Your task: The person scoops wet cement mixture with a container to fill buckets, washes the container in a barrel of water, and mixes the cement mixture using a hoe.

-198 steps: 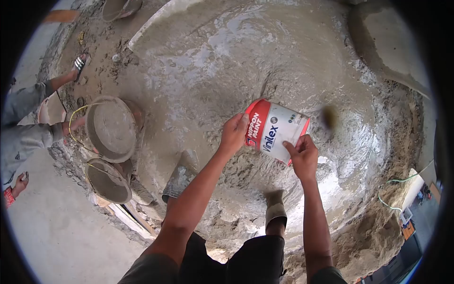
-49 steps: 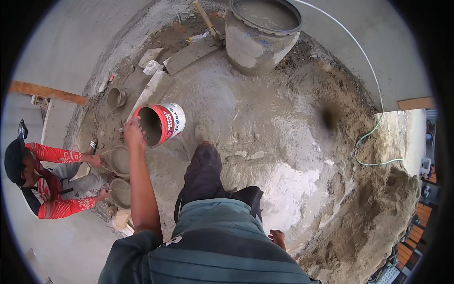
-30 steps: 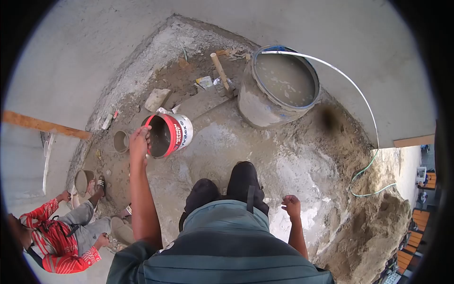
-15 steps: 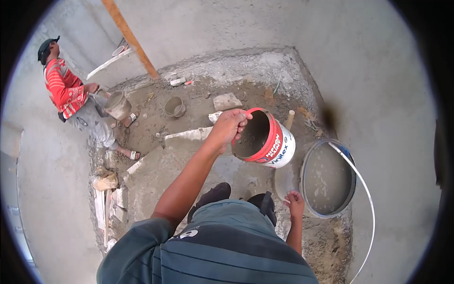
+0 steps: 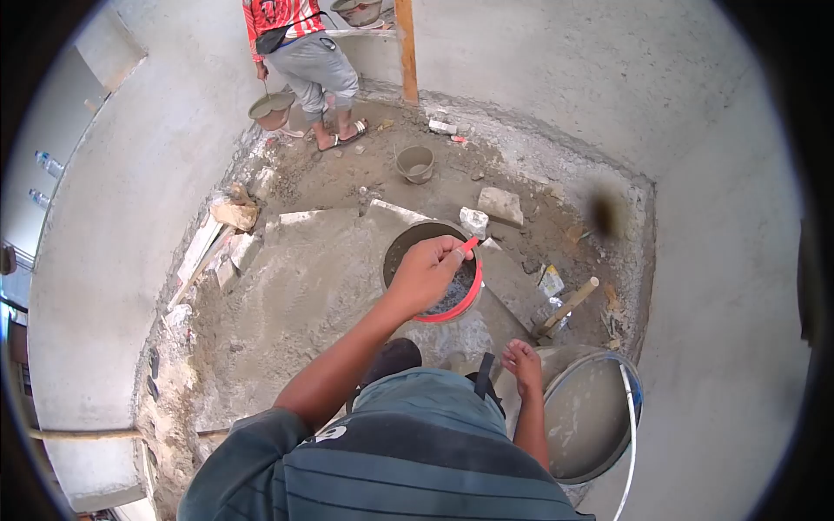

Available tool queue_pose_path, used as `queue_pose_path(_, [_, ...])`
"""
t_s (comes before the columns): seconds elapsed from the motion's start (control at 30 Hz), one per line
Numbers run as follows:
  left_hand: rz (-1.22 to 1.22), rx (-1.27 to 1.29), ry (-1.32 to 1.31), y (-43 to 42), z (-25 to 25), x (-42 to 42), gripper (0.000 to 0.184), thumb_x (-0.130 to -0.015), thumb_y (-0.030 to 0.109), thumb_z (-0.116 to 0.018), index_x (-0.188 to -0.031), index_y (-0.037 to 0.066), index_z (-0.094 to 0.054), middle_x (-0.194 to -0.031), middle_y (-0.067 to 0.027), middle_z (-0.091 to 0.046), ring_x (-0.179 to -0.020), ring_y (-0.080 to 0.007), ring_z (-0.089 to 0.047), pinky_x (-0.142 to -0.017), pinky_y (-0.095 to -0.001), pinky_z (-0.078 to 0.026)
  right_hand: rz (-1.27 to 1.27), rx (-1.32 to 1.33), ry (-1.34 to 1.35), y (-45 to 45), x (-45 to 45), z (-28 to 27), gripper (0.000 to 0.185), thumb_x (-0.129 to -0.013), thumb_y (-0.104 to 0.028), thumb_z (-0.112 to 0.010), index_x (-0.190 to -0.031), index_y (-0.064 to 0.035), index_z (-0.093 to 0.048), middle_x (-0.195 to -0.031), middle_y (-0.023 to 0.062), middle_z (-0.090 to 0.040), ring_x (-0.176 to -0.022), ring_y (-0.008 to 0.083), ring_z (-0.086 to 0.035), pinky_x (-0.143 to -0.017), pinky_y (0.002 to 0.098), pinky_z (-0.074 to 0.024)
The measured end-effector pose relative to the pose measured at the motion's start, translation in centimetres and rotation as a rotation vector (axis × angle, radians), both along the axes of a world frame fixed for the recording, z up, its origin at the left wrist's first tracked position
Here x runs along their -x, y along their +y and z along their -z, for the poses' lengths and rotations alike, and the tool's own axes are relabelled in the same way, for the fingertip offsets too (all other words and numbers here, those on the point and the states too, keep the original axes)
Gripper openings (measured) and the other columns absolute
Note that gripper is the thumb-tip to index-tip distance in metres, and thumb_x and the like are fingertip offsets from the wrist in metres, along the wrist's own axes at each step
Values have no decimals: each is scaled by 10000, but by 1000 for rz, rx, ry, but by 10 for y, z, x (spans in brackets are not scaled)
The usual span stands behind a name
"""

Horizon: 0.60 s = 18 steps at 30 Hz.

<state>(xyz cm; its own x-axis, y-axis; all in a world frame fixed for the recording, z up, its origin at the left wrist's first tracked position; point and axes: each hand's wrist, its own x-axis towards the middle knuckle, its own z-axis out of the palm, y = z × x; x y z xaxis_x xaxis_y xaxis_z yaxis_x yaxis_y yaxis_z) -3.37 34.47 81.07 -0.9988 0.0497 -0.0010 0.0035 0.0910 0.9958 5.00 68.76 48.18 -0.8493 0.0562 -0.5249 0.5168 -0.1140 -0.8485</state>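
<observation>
My left hand (image 5: 426, 276) is closed round the red handle of a paint bucket (image 5: 477, 286). The bucket hangs in front of me, and I look down into its mouth. Inside are a grey, dirty wall and a dark, wet-looking bottom, partly covered by my hand. Off to the right, my right hand (image 5: 522, 363) has loosely bent fingers and nothing visible in it. Just beyond that hand stands a large drum (image 5: 563, 476) of greyish water, with a white hose (image 5: 632, 434) running over its rim.
A co-worker in a red shirt (image 5: 300, 16) stands at the back left, one hand on a bucket of mortar (image 5: 271, 113). A small bucket (image 5: 415, 165), a concrete block (image 5: 501, 206) and a wooden stick (image 5: 569, 306) are ahead. Wet mortar (image 5: 295, 269) covers the floor.
My view has turned left. The paint bucket has swung from tilted sideways to hanging with its mouth up, still in my left hand. The co-worker has turned away and lowered a bucket.
</observation>
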Motion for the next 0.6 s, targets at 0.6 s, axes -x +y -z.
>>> queue_pose_path(0.6, [105,49,184,55,-63,1,198,-951,133,-538,-986,-14,-664,-737,-121,-636,-642,-149,-551,-631,-322,-460,126,501,221,-75,60,-119,356,-972,-357,-598,-1218,-106,-541,-1193,56,-622,-1070,209,-626,-927,432,-533])
